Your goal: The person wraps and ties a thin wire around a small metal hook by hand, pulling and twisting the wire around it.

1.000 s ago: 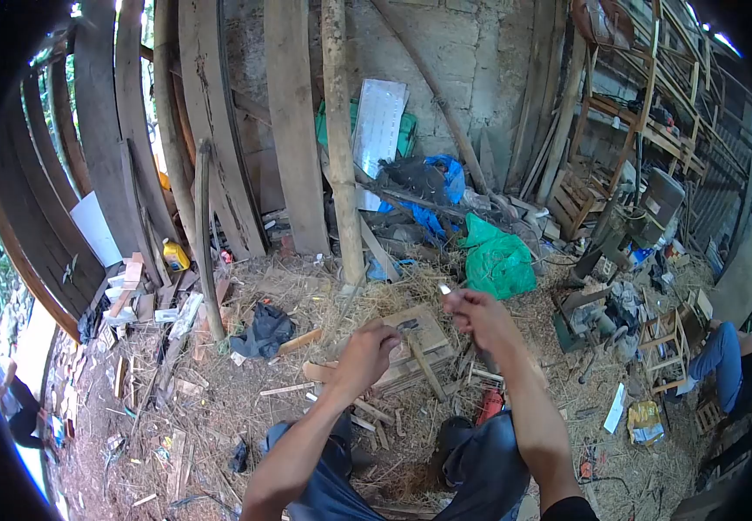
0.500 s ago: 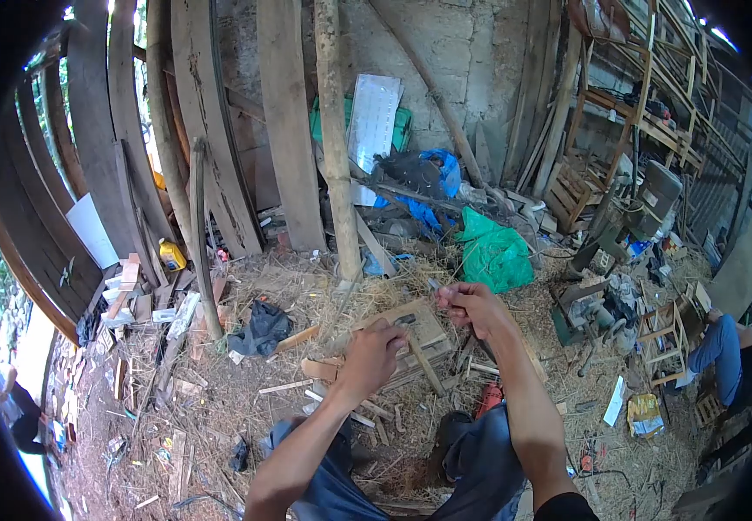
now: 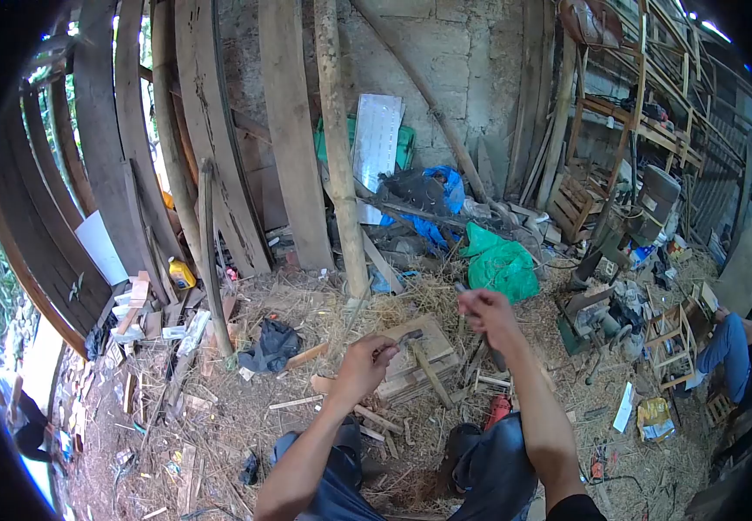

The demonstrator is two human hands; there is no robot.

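Note:
My left hand (image 3: 365,366) is raised over my knees, its thumb and fingers pinched together; whatever may be between them is too small to make out. To the right, my right hand (image 3: 490,319) is closed around a slim greyish tool (image 3: 460,287), whose end pokes out past the fingers; its kind does not show. Between and below the hands, a hammer (image 3: 430,375) with a wooden handle and a dark metal head rests on a wooden block (image 3: 437,340) on the ground.
Straw and wood scraps cover the ground. A black plastic bag (image 3: 271,346) lies left, a green sack (image 3: 499,265) ahead. A wooden post (image 3: 341,165) stands in front. At right are a small wooden frame (image 3: 671,343) and a seated person (image 3: 728,356); another person (image 3: 24,412) is far left.
My right hand has shifted slightly to the right with the slim tool, farther from my left hand. The view has tilted and moved a little; the hammer stays on the block.

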